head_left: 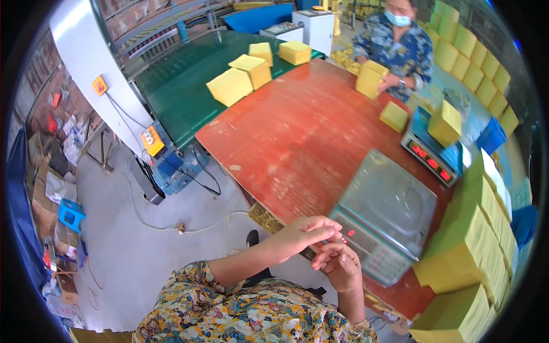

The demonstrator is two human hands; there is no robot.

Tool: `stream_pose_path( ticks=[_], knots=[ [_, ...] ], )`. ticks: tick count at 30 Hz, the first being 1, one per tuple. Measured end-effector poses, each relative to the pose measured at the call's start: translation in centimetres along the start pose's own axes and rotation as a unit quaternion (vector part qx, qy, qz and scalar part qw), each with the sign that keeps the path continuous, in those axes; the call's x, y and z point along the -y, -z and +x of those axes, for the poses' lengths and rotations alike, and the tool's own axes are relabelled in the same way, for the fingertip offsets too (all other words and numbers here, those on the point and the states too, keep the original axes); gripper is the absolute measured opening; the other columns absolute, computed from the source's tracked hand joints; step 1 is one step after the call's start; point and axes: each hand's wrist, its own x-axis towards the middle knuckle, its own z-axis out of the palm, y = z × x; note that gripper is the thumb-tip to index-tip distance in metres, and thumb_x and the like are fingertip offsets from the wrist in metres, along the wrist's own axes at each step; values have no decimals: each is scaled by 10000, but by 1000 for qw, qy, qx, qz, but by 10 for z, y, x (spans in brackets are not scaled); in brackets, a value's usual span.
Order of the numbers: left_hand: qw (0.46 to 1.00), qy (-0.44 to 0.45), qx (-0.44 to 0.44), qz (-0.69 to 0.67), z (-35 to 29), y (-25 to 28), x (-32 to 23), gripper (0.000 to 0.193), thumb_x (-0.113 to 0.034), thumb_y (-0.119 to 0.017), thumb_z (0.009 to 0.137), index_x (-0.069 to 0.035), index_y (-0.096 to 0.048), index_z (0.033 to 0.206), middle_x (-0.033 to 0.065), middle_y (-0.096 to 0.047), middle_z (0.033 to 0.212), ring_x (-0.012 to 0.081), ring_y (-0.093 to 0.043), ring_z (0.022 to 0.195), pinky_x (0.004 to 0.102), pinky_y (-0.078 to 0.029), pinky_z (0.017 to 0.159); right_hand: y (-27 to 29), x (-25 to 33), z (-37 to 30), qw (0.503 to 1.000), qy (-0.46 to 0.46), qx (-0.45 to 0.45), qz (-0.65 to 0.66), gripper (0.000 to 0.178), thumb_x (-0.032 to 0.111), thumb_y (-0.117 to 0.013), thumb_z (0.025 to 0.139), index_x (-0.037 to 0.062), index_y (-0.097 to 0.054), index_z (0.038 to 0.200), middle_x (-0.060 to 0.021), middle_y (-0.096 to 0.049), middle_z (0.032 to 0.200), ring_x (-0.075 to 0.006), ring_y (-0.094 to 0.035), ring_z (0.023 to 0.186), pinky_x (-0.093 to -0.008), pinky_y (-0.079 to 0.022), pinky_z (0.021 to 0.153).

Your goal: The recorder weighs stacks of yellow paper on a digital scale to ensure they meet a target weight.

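Observation:
My left hand (303,236) reaches over the near edge of the red table with its fingers stretched out. Just below and to its right is my right hand (343,266), palm turned up, fingers loosely bent and apart. The fingertips of both hands come close together, and I see nothing held in either. Nearest to them is a flat counting scale (394,200) with a wide clear pan and a lit red display. Beyond it, a second scale (420,134) bears a yellow paper block (445,123). A smaller yellow block (394,116) lies beside that scale.
Across the red table (286,131), a masked co-worker (394,46) holds a yellow block (370,79). Several yellow blocks (230,87) stand on the green conveyor belt (177,86). Tall yellow stacks (463,234) crowd the right side. A cable (137,211) crosses the floor at left.

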Motion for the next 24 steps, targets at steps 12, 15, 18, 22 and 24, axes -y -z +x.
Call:
stream_pose_path(
  ticks=[12, 15, 18, 22, 24],
  knots=[
    [809, -165, -443, 350, 49, 445, -160, 373, -343, -586, 927, -10, -675, 1069, 151, -706, 967, 220, -684, 874, 348, -539, 755, -72, -136, 292, 990, -112, -77, -21, 340, 209, -502, 993, -44, -580, 1207, -149, -665, 1040, -257, -653, 913, -383, -520, 837],
    [634, -187, -480, 577, 96, 547, -204, 427, -372, -565, 905, -15, -669, 1117, 221, -671, 1097, 361, -643, 1036, 441, -507, 890, -77, -142, 357, 987, -120, -82, -63, 338, 213, -502, 996, -41, -579, 1206, -138, -655, 1042, -245, -648, 931, -381, -518, 845],
    [628, -139, -482, 595, 140, 617, -229, 428, -367, -553, 914, -15, -664, 1130, 220, -662, 1134, 361, -622, 1089, 467, -480, 943, -74, -144, 434, 982, -119, -104, -99, 336, 226, -492, 1008, -31, -574, 1208, -119, -647, 1040, -236, -641, 963, -381, -510, 876],
    [708, -7, -430, 560, 181, 660, -252, 552, -436, -607, 875, 30, -625, 1170, 213, -643, 1205, 332, -620, 1119, 424, -480, 960, -60, -148, 528, 983, -38, -112, -140, 413, 256, -483, 1009, 3, -494, 1335, -156, -590, 1232, -277, -592, 1129, -393, -474, 959],
    [828, 87, -326, 448, 185, 669, -257, 637, -487, -663, 839, 32, -615, 1206, 174, -642, 1242, 278, -616, 1143, 396, -466, 980, -59, -149, 567, 976, -32, -133, -171, 492, 294, -503, 1005, 16, -425, 1404, -160, -504, 1347, -279, -516, 1230, -407, -440, 1004]
  ],
)
